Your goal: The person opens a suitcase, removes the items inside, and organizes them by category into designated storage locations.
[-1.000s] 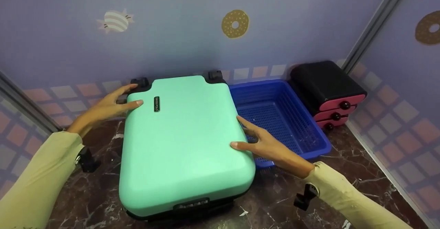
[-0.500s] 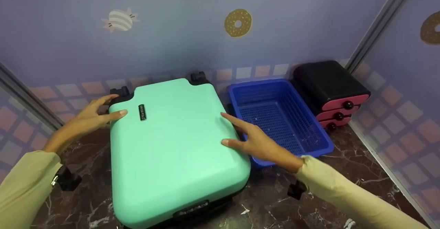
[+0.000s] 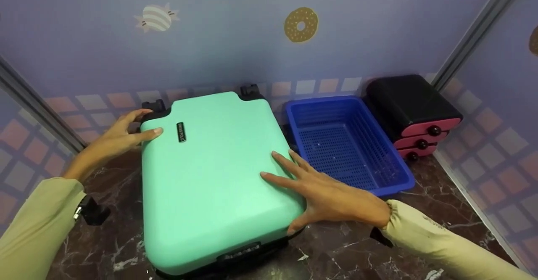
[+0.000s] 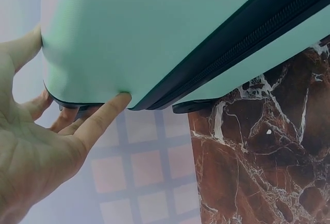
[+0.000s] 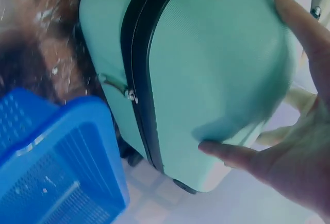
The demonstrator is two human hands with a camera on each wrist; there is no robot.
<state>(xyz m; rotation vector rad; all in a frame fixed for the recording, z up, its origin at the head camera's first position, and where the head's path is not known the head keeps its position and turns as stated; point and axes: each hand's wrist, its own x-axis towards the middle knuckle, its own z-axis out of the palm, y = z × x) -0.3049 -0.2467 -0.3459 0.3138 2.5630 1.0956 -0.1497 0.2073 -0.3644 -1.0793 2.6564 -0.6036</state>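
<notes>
A mint-green hard-shell suitcase (image 3: 210,179) lies flat on the dark marbled surface, its wheels (image 3: 250,90) toward the wall. On its lid is a small black nameplate (image 3: 180,132); a black combination lock (image 3: 238,252) sits on the near edge. My left hand (image 3: 113,139) holds the far left corner, thumb on the lid and fingers round the corner beside a wheel. My right hand (image 3: 323,196) rests spread on the lid's right side, thumb at the near right corner. In the right wrist view, a zipper pull (image 5: 131,95) hangs at the black zipper band.
A blue perforated basket (image 3: 296,124) stands right of the suitcase. Beyond it, in the corner, is a black drawer box (image 3: 414,99) with pink fronts and round black knobs. Printed walls (image 3: 235,40) close off the back and both sides.
The suitcase first shifted left and toward me, turning slightly. My right hand then moved nearer me, its fingers spreading over the lid and its thumb reaching the near corner. My left hand stayed at its corner.
</notes>
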